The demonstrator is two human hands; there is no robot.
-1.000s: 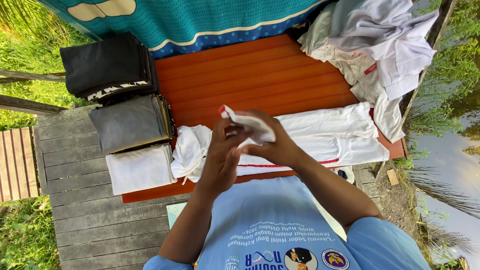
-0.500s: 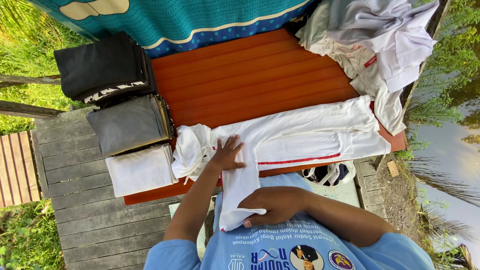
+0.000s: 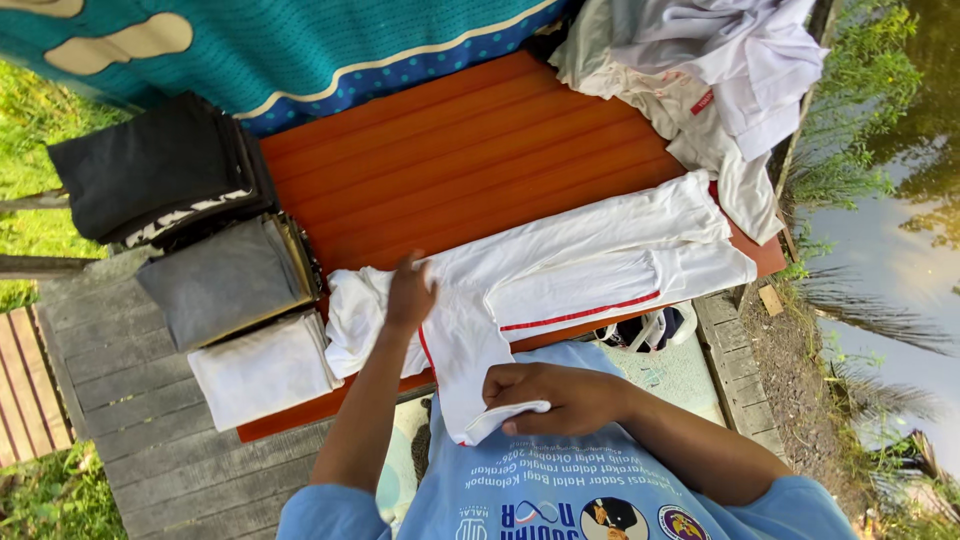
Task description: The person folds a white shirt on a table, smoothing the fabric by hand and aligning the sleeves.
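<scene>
A white garment with a thin red stripe lies stretched across an orange-brown ribbed table. My left hand presses flat on the garment near its bunched left end. My right hand grips the end of a white sleeve-like part pulled off the table's front edge toward my blue shirt.
Three folded stacks sit at the table's left: black, grey, white. A heap of unfolded white clothes fills the back right corner. A teal patterned cloth lies behind. Water lies to the right, wooden planks to the left.
A second ago both hands held a white piece up together above the garment. Since then my left hand went down onto the garment and my right drew the sleeve toward my body.
</scene>
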